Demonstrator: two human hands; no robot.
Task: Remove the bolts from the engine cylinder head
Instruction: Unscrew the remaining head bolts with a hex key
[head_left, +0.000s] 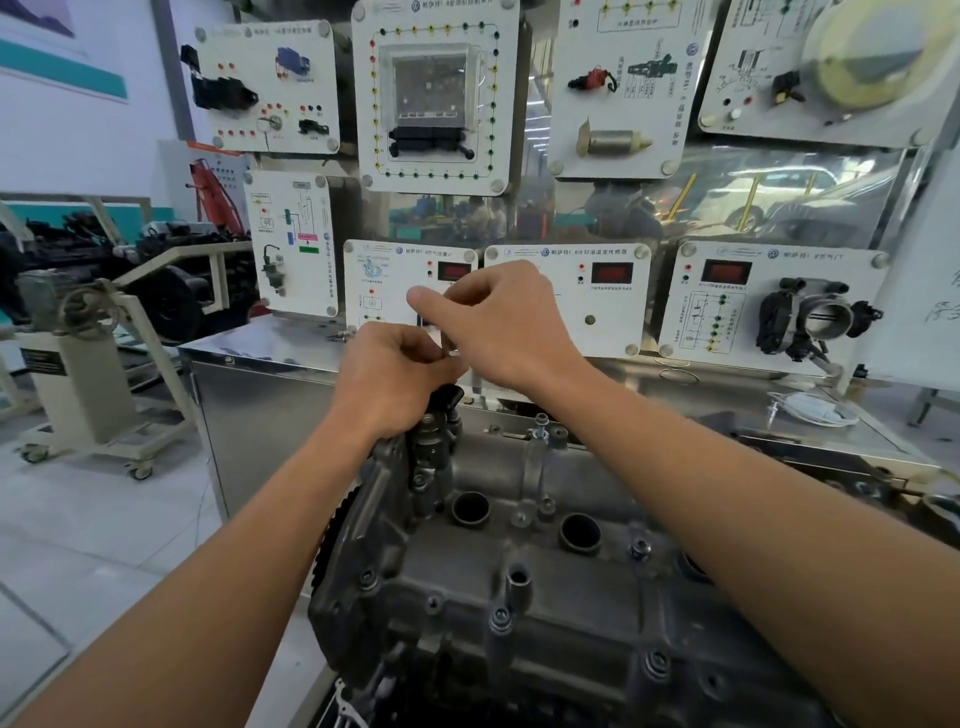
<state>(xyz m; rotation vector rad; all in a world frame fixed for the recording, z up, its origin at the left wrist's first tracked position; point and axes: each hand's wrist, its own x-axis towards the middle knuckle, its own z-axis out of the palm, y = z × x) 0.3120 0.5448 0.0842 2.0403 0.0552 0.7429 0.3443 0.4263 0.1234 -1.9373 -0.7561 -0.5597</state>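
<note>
A grey cast engine cylinder head fills the lower middle, with round plug wells and several bolts on its top, one bolt near my right forearm and one raised bolt at the far edge. My left hand is closed above a black part at the head's far left end. My right hand is just above and to the right, fingers pinched onto a small bright metal piece between both hands. What that piece is cannot be told.
A steel cabinet stands behind the head, carrying white training panels and a throttle body. A white mask lies at right on the cabinet top. Engine stands occupy the floor at left.
</note>
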